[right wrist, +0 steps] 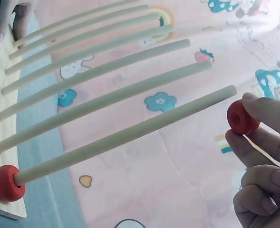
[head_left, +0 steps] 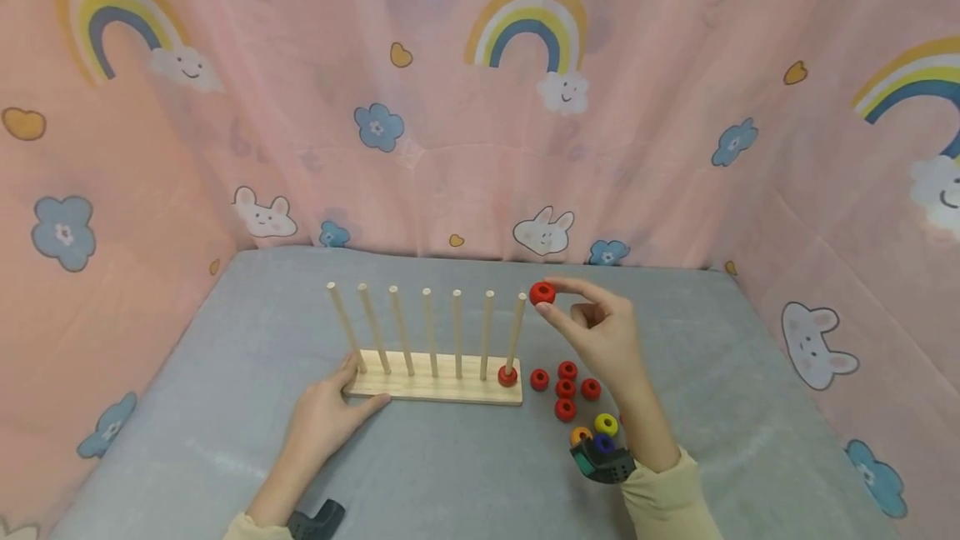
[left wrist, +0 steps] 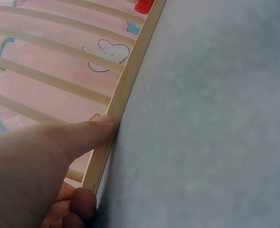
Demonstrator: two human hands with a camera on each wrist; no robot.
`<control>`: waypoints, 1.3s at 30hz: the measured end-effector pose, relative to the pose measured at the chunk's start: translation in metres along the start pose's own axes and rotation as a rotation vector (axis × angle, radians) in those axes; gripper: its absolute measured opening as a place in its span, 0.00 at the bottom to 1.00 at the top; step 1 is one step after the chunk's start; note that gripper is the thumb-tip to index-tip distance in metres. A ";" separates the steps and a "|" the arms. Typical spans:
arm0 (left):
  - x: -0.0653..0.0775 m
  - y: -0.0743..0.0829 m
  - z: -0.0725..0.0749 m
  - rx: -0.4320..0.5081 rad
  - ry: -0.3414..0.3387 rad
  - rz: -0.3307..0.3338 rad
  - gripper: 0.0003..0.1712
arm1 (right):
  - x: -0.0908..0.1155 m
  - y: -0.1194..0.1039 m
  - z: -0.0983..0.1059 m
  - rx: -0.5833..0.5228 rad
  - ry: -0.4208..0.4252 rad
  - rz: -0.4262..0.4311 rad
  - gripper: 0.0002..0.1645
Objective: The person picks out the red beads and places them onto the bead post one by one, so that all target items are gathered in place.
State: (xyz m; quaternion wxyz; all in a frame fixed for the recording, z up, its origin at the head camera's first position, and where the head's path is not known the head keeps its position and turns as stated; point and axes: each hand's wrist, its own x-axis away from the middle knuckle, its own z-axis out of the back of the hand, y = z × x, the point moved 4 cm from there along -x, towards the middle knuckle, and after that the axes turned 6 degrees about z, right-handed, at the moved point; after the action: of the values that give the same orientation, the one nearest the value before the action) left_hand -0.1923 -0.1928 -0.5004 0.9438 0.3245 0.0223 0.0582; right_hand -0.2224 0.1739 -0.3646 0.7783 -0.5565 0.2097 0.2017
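Observation:
A wooden peg stand (head_left: pixel 442 390) with several upright pegs stands on the table. My left hand (head_left: pixel 322 419) grips its left end, thumb along the front edge (left wrist: pixel 104 137) and the other fingers around the end. Between thumb and fingertips my right hand (head_left: pixel 603 340) pinches a red bead (head_left: pixel 542 294). That bead is beside the top of the rightmost peg (right wrist: pixel 130 133), slightly apart from it, its hole visible in the right wrist view. Another red bead (head_left: pixel 507 376) sits at the bottom of the same peg. The other pegs carry no beads.
Several loose red beads (head_left: pixel 566 388) lie right of the stand. Nearer the right wrist are a yellow bead (head_left: pixel 606 424), an orange bead (head_left: pixel 581 436) and a dark blue bead (head_left: pixel 603 442), partly covered by the wrist device (head_left: pixel 602 463). Grey cloth (head_left: pixel 450 473) covers the table; a pink printed curtain (head_left: pixel 465 173) surrounds it.

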 end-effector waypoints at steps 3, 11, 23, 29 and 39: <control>0.000 0.000 -0.001 0.002 -0.003 0.001 0.52 | 0.001 -0.002 0.000 -0.004 0.015 0.012 0.19; 0.001 0.000 -0.002 0.010 0.004 -0.003 0.52 | 0.002 -0.012 -0.002 0.002 0.043 0.059 0.20; 0.000 -0.001 -0.002 0.000 -0.007 0.003 0.53 | 0.004 -0.017 -0.011 -0.009 0.019 0.058 0.21; 0.001 0.000 -0.001 -0.007 -0.001 -0.002 0.53 | 0.004 -0.018 -0.015 0.029 0.030 0.057 0.21; 0.002 0.000 0.000 -0.007 0.000 0.001 0.53 | 0.004 -0.017 -0.019 0.025 0.048 0.065 0.22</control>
State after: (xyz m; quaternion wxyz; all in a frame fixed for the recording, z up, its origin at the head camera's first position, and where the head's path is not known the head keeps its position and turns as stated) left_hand -0.1908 -0.1923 -0.5008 0.9449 0.3214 0.0221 0.0589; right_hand -0.2120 0.1505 -0.3590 0.7728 -0.5443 0.2488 0.2111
